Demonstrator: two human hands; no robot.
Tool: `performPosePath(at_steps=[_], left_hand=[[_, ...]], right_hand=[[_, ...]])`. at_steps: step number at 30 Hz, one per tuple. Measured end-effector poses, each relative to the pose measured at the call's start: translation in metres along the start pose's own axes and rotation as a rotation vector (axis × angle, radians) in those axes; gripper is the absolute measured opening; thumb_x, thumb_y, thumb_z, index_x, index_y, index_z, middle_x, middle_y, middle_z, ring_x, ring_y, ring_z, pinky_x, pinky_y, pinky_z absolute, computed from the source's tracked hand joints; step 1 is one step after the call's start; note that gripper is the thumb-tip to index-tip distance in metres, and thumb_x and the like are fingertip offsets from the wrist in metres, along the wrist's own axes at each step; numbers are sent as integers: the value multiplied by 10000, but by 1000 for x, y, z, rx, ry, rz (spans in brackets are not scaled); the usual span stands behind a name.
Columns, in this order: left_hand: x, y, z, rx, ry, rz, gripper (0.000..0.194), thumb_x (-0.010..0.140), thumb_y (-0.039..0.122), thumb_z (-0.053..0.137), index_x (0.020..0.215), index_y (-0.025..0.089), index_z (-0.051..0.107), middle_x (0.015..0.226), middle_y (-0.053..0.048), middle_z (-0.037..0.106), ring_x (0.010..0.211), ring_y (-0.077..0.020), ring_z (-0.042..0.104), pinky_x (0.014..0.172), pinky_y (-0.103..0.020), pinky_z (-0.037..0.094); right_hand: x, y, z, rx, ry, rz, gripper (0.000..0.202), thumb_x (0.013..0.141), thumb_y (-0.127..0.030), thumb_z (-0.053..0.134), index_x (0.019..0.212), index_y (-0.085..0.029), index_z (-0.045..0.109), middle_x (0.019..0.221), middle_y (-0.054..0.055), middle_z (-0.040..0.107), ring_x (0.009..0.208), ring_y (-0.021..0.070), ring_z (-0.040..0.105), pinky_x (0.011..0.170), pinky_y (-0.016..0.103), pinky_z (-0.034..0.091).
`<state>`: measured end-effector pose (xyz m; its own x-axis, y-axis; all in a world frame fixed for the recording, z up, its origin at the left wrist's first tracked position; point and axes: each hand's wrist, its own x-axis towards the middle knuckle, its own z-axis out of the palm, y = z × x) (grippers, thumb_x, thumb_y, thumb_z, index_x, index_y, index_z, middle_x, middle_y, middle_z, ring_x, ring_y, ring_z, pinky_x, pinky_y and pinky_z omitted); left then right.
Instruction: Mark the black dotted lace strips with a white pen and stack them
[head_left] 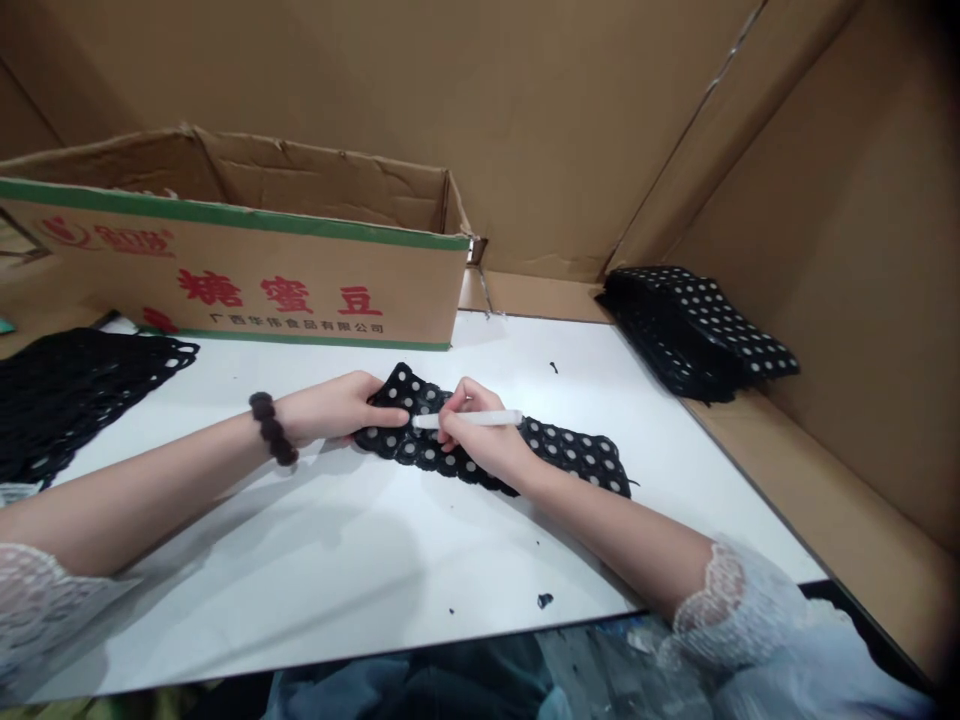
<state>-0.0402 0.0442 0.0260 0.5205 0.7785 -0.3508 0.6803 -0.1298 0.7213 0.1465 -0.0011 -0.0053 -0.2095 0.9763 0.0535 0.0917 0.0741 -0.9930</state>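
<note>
A strip of black fabric with rows of pale round dots (pixel 577 455) lies slantwise across the white table. My left hand (pixel 345 405) pinches its left end, thumb on top and fingers partly underneath. In my right hand (pixel 480 435) is a slim white pen (pixel 491 418), held in a writing grip over the strip. The pen's left end is close to my left thumb, at the dotted surface; whether the tip touches I cannot tell. My right hand covers part of the strip's middle.
Behind my hands stands an open cardboard box (pixel 315 270) with red lettering. Black netted fabric (pixel 75 390) lies at the left. More dotted black strips (pixel 697 330) are stacked at the back right against cardboard walls (pixel 840 250). A black scrap (pixel 545 601) lies near the table's front edge.
</note>
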Motion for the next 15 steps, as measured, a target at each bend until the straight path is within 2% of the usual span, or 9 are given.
performPosePath(at_steps=[2, 8, 12, 15], left_hand=[[-1, 0, -2, 23, -34, -47, 297, 693, 451, 522, 634, 163, 479, 503, 17, 477, 403, -108, 417, 354, -199, 290], [-3, 4, 1, -35, -6, -102, 229, 697, 393, 508, 678, 166, 489, 526, -1, 524, 413, -128, 470, 348, -204, 331], [-5, 6, 6, 46, 53, -107, 218, 721, 388, 463, 696, 173, 486, 498, 4, 524, 413, -142, 482, 358, -213, 327], [-8, 9, 14, 128, 143, -30, 198, 746, 355, 415, 688, 180, 490, 544, -4, 558, 484, -156, 518, 433, -224, 356]], right_hand=[[0, 0, 0, -27, -10, -7, 92, 703, -206, 472, 682, -197, 383, 559, -36, 534, 519, 90, 521, 494, 218, 452], [-1, -1, -1, -57, -19, 4, 102, 718, -216, 466, 683, -196, 372, 570, -28, 550, 515, 91, 520, 485, 211, 428], [-1, 0, 0, -76, -46, -4, 97, 731, -240, 455, 701, -196, 375, 600, -21, 569, 525, 89, 509, 484, 203, 399], [-3, 0, 1, -147, -44, -37, 88, 747, -263, 434, 720, -198, 381, 622, -25, 562, 532, 88, 489, 478, 199, 365]])
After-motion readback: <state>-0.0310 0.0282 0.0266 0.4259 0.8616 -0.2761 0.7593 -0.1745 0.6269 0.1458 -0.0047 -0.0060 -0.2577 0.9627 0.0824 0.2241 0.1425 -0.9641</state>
